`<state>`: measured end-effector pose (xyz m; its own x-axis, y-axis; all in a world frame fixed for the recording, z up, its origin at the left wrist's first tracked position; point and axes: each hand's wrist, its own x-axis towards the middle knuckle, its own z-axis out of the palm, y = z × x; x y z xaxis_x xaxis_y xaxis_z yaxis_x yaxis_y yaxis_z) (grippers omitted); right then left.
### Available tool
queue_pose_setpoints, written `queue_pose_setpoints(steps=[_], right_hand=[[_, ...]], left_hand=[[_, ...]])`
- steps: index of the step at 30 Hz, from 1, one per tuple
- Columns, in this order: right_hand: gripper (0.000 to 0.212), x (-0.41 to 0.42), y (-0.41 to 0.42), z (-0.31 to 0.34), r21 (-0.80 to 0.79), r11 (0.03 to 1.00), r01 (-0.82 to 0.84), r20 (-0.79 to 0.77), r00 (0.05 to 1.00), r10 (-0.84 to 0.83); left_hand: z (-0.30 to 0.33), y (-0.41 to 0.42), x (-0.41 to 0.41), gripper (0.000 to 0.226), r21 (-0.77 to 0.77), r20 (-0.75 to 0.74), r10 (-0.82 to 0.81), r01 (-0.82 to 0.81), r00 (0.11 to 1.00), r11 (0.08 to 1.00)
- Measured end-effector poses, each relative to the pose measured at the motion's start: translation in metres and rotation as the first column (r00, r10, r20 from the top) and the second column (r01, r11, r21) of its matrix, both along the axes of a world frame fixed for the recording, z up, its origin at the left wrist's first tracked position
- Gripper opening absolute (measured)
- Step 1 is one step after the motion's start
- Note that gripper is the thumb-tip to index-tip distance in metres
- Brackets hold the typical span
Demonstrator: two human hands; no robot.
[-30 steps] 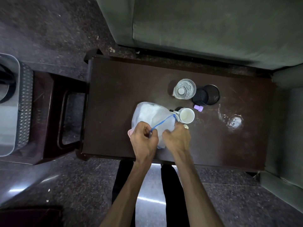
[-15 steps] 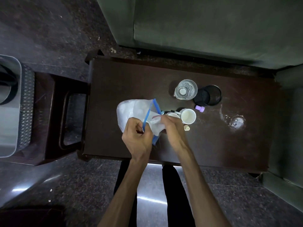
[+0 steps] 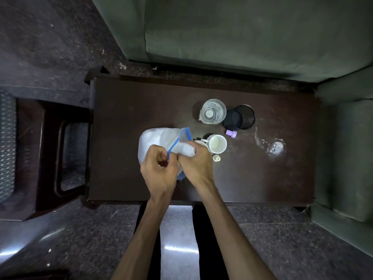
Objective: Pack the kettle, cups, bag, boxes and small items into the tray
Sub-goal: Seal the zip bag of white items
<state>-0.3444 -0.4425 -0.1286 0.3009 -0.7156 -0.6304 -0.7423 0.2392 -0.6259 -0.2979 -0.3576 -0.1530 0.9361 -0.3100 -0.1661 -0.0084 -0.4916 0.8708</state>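
My left hand and right hand are both closed on the blue-edged mouth of the plastic bag, which lies on the table just left of the cups. I judge I'm sealing it; next it needs carrying to a tray I can't see here. Beyond it I count one white cup, another mostly hidden, one glass, one black cup and two small items.

Your left hand and right hand cover the near part of the bag, so you cannot tell its contents. A second cup shows only a sliver beside the white cup. The patterned tray is cut off at the left edge.
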Motion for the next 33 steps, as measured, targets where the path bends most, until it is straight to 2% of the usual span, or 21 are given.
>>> queue_pose_setpoints(steps=[3,6,9,12,15,17,20,25,28,31,33], right_hand=[[0.017,-0.011,-0.009,0.005,-0.142,0.979,-0.147,-0.124,0.984,0.13],[0.025,-0.028,-0.028,0.011,-0.147,0.978,-0.146,-0.159,0.98,0.122],[0.035,-0.053,-0.059,0.019,-0.124,0.99,-0.061,-0.065,0.996,0.053],[0.029,-0.078,-0.1,0.032,-0.126,0.985,0.118,0.047,0.992,-0.113],[0.032,-0.098,-0.144,0.039,-0.263,0.935,0.237,-0.01,0.969,-0.248],[0.036,-0.102,-0.166,0.04,-0.365,0.907,0.21,-0.086,0.962,-0.257],[0.039,-0.095,-0.189,0.031,-0.41,0.903,0.125,-0.151,0.968,-0.202],[0.043,-0.068,-0.205,0.0,-0.372,0.913,-0.169,-0.34,0.94,0.036],[0.04,-0.057,-0.201,-0.013,-0.372,0.881,-0.293,-0.406,0.904,0.129],[0.04,-0.052,-0.196,-0.019,-0.38,0.856,-0.349,-0.451,0.879,0.158],[0.053,-0.055,-0.192,-0.02,-0.41,0.851,-0.33,-0.465,0.878,0.116]], left_hand=[[0.001,-0.012,-0.007,0.02,0.035,-0.068,-0.017,0.02,0.998,0.999],[0.004,-0.029,-0.019,0.021,0.1,-0.092,-0.014,0.023,0.996,0.995],[0.008,-0.048,-0.027,0.021,0.124,-0.098,-0.015,0.028,0.995,0.992],[0.012,-0.063,-0.032,0.021,0.119,-0.101,0.01,0.002,0.995,0.993],[0.014,-0.072,-0.037,0.022,0.146,-0.096,0.047,-0.032,0.994,0.989],[0.014,-0.074,-0.038,0.022,0.16,-0.11,0.064,-0.046,0.992,0.986],[0.013,-0.073,-0.044,0.024,0.171,-0.115,0.061,-0.041,0.992,0.984],[0.01,-0.068,-0.052,0.019,0.187,-0.096,0.053,-0.034,0.994,0.982],[0.012,-0.065,-0.055,0.017,0.165,-0.08,0.079,-0.065,0.994,0.984],[0.016,-0.061,-0.056,0.016,0.149,-0.035,0.107,-0.101,0.994,0.984],[0.016,-0.058,-0.054,0.018,0.14,-0.05,0.11,-0.102,0.993,0.985]])
